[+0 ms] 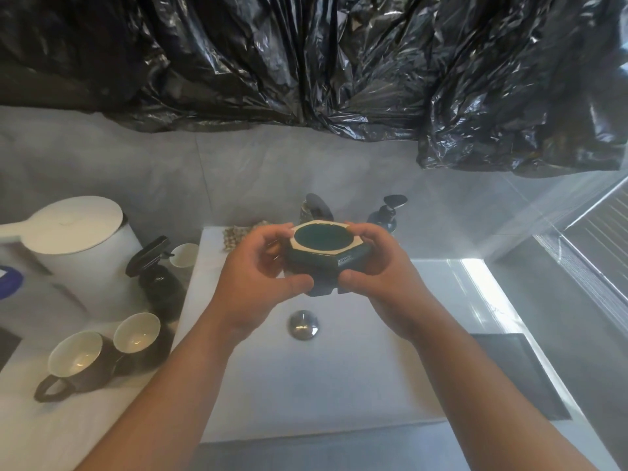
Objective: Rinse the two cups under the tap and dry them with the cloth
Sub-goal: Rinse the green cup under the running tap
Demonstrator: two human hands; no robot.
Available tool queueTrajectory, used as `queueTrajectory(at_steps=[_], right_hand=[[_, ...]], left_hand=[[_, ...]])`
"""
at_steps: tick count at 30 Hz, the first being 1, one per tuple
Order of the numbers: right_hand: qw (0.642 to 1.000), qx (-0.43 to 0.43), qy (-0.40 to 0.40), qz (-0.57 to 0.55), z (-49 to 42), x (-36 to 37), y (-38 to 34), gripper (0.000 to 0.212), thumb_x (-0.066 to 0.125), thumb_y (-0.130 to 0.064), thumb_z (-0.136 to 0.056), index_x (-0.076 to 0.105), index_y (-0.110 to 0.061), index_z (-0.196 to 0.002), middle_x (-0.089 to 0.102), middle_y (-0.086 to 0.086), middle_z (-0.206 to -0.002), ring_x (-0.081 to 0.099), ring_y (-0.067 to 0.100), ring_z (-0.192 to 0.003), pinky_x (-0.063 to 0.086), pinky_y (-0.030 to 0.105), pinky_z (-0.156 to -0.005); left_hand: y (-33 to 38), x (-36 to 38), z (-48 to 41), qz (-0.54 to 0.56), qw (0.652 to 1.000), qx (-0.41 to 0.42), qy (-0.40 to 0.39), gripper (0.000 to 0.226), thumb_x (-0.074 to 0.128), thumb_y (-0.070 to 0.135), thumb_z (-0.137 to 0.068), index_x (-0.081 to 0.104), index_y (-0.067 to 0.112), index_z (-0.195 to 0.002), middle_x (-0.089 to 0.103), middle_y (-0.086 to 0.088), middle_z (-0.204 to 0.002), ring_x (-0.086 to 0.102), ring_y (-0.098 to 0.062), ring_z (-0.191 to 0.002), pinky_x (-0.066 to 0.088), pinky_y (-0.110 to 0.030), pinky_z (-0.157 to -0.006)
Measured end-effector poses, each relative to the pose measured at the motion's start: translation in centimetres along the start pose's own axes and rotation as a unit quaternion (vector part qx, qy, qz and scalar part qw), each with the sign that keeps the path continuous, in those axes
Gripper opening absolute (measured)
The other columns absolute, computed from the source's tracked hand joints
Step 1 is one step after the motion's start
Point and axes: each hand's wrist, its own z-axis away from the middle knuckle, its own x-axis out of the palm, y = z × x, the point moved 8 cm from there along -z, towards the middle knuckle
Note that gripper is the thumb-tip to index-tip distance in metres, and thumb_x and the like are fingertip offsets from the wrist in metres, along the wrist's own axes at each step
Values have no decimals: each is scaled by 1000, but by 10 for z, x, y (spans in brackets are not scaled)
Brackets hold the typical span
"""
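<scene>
Both my hands hold a dark teal octagonal dish (323, 253) with a pale rim above the white sink (306, 385). My left hand (258, 277) grips its left side, thumb under the front. My right hand (373, 263) grips its right side. The dark tap (314, 207) stands just behind the dish; no water shows. Two dark cups with white insides stand on the counter to the left: one with a handle (74, 362) and one behind it (137, 334). I see no cloth that I can tell apart.
A white lidded bin (78, 239) stands at the back left, a dark pump bottle (156, 266) and a small white cup (183, 254) beside the sink. The metal drain plug (303, 323) sits in the basin. A dark dispenser (387, 212) stands at the back right. Black plastic sheeting (306, 62) covers the wall.
</scene>
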Motion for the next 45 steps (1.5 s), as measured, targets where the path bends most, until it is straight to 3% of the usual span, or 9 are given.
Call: queueTrajectory(at_steps=[5,11,29,34,36,38,40,43,45], right_hand=[[1000,-9,-4,-5,3,5,-9,70,78,-3,-64,51,-9,-129,68,1,-122,68,26,-97,56,28,-66],[1000,-7,-3,-5,5,5,-12,71,77,-1,-64,51,-8,-130,65,10,-126,67,29,-97,56,29,-66],[1000,21,-4,2,-4,8,7,69,79,-7,-67,50,-7,-131,64,16,-125,67,28,-98,56,29,-69],[995,61,35,71,-3,7,17,53,73,-9,-81,55,-9,-131,72,11,-112,72,13,-90,58,22,-72],[993,97,27,66,0,13,31,44,65,-18,-91,55,-11,-133,71,13,-117,72,20,-105,60,32,-88],[989,135,5,57,3,20,51,48,60,-30,-91,55,-14,-136,68,16,-127,67,34,-116,55,51,-98],[982,167,7,83,4,26,69,50,53,-44,-92,58,-16,-133,67,13,-126,68,38,-111,56,57,-93],[961,236,27,144,5,27,95,58,33,-62,-95,63,-22,-125,69,12,-120,69,34,-101,61,34,-68],[946,300,25,120,4,34,110,61,24,-63,-101,62,-22,-127,67,14,-124,67,34,-102,57,28,-58]], left_hand=[[9,-1,1,-1,1000,13,7,58,75,-15,-57,60,17,-103,74,23,-108,70,-3,-104,54,-17,-80],[13,1,4,0,1000,11,10,62,70,-32,-66,60,16,-104,75,21,-107,70,-5,-104,55,-18,-81],[-7,-15,0,-13,999,-22,35,61,73,-27,-67,61,15,-109,76,18,-101,72,-7,-99,57,-23,-78],[-26,-29,-4,-54,993,-81,63,48,84,7,-66,69,30,-104,76,11,-96,72,-9,-93,58,-31,-80],[-36,-35,-2,-68,988,-111,84,29,80,32,-70,72,34,-98,75,7,-98,70,-15,-96,57,-35,-82],[-52,-39,3,-70,981,-159,88,31,74,53,-77,72,33,-99,75,0,-101,70,-25,-100,59,-42,-85],[-72,-42,11,-103,965,-229,77,32,56,61,-90,68,35,-103,73,3,-105,68,-22,-100,59,-44,-87],[-98,-52,27,-168,935,-306,56,47,29,66,-98,58,39,-123,65,9,-120,61,-10,-105,53,-21,-73],[-105,-58,36,-128,945,-293,63,46,29,61,-99,62,38,-120,68,13,-115,62,-9,-106,48,-15,-70]])
